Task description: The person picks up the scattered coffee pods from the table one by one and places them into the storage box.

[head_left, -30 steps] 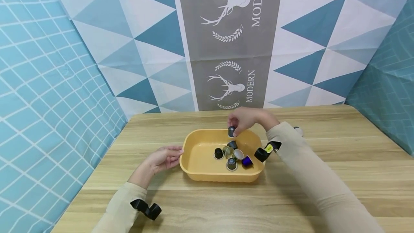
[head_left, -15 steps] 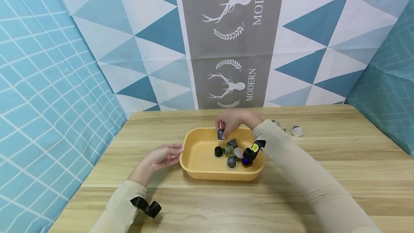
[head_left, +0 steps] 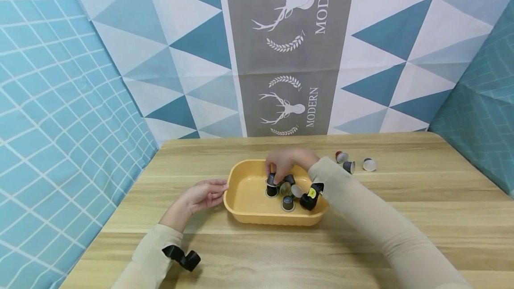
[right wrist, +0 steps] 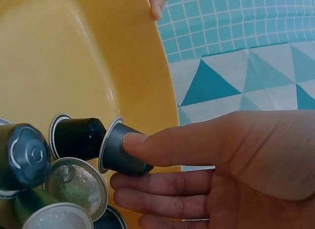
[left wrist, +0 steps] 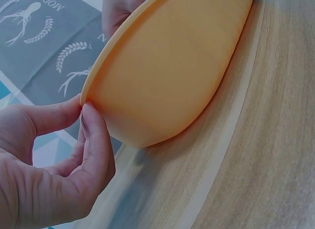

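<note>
My left hand [head_left: 201, 197] pinches the rim of a yellow plastic tub [left wrist: 162, 66] between thumb and fingers, at its left end. Inside the tub, my right hand [head_left: 283, 162] holds a dark grey coffee capsule [right wrist: 125, 146] between thumb and forefinger. Right beside that capsule, in the right wrist view, is a black capsule [right wrist: 81, 136]. Several more lie in the tub, among them a green one with a foil lid [right wrist: 78, 184] and an upright dark grey-blue one [head_left: 288, 203]. The right wrist's camera covers the tub's right part in the head view.
Behind the right sleeve, three loose capsules lie on the wooden table [head_left: 209, 258]: a red one [head_left: 341, 157], a dark one [head_left: 349, 167] and one showing its pale lid [head_left: 370, 164]. Patterned cloth [head_left: 192, 57] hangs behind the table.
My right hand has moved left and down into the tub with the grey capsule, which now overlaps the black one. Capsules behind the sleeve have come into view. My left hand stays at the rim.
</note>
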Tool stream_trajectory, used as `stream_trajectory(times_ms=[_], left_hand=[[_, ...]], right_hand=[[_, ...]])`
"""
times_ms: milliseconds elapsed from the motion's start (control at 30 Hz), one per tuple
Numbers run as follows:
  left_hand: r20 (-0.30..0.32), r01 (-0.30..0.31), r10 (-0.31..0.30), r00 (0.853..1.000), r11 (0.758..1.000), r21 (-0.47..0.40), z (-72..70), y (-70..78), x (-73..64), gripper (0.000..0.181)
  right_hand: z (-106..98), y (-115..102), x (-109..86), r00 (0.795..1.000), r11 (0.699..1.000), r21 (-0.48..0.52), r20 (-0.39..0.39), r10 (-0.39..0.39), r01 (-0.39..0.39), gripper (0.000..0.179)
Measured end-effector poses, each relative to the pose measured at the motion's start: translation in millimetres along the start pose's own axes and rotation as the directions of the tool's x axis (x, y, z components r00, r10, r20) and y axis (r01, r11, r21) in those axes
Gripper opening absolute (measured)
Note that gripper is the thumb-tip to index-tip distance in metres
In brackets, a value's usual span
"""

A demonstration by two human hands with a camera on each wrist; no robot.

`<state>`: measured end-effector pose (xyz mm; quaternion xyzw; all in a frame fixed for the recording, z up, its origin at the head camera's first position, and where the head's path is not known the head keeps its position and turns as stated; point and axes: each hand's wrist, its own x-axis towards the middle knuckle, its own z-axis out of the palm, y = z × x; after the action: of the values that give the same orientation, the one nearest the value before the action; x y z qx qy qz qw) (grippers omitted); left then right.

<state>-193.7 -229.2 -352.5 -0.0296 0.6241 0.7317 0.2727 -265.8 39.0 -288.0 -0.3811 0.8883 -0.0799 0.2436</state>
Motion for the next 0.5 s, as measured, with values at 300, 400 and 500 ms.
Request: stream_trajectory(times_ms=[300,400,500], left_hand=[[-0.002,-0.011,0.011,1.000,1.000,0.004,0.9,-0.7,-0.1,0.040],[0.002,-0.011,0.011,1.000,1.000,0.000,0.8,-0.8,-0.4,0.036],[0.004,-0.014,0.014,1.000,1.000,-0.002,0.3,-1.8,-0.4,0.035]], right_hand=[[-1.0,0.6,-4.3,1.000,1.000,0.014,-0.023,0.018,-0.018,0.027],[-2.2,0.7,-6.8,0.999,0.999,0.030,-0.024,0.028,-0.027,0.028],[-2.5,1.7,-8.7,0.999,0.999,0.045,-0.024,0.030,-0.029,0.028]])
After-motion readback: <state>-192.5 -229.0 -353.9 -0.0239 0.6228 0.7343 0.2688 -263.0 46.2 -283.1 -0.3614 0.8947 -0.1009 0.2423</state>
